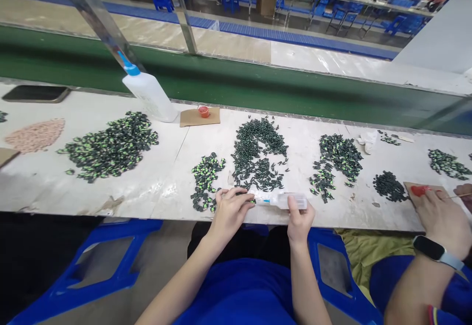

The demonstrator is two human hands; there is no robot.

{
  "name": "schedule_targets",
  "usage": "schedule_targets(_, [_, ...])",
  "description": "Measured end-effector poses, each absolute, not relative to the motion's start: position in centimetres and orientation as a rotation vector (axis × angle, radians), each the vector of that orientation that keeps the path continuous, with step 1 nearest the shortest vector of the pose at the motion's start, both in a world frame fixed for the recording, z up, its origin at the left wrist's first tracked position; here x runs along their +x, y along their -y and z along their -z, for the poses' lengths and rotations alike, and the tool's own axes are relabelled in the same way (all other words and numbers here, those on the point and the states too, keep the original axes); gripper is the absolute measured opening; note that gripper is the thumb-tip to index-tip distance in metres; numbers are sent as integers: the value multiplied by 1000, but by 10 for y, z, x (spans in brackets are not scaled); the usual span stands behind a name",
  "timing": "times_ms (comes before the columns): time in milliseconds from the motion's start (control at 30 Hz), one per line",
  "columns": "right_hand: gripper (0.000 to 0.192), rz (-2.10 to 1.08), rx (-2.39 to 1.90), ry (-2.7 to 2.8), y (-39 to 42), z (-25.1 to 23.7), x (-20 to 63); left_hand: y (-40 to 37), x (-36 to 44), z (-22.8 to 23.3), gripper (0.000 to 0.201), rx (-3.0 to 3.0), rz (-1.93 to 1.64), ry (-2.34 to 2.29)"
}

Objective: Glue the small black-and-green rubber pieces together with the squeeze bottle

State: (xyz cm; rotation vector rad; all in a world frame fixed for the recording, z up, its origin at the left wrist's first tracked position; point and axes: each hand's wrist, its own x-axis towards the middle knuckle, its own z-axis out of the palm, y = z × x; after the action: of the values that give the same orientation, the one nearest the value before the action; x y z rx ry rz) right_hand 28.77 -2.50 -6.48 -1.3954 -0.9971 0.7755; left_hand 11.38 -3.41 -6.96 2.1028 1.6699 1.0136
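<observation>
My right hand [300,219] is wrapped round a small clear squeeze bottle [282,200], which lies nearly level with its blue-tipped nozzle pointing left. Close to that nozzle, my left hand [232,209] pinches a small dark piece with a green mark [252,200] at its fingertips. Just beyond both hands spreads a pile of small dark green pieces [260,140]. Left of my left hand lies a heap of black pieces with bright green marks [206,175]. A similar heap [339,155] lies beyond my right hand.
A large white bottle with a blue cap [149,94] leans near the green belt [236,81]. Cardboard [190,117] bears a red cup [203,112]. A big heap of pieces [110,148] and a phone [36,94] lie left. A co-worker's hands [438,217] work at right.
</observation>
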Motion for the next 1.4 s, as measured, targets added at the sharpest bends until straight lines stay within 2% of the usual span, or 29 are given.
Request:
schedule_targets(167, [31,-582,-1450,1184,30,61,275,34,116,71,9,2103,-1048,-1695])
schedule_targets(367, [33,-504,-1460,1297,28,60,275,34,116,73,9,2065,-1056,-1700])
schedule_targets(1133, [38,-513,-1459,1303,27,60,274,32,116,70,9,2045,-1036,-1705])
schedule_targets(1400, [34,-583,-1452,1040,28,66,277,32,117,70,10,2055,-1050,-1708])
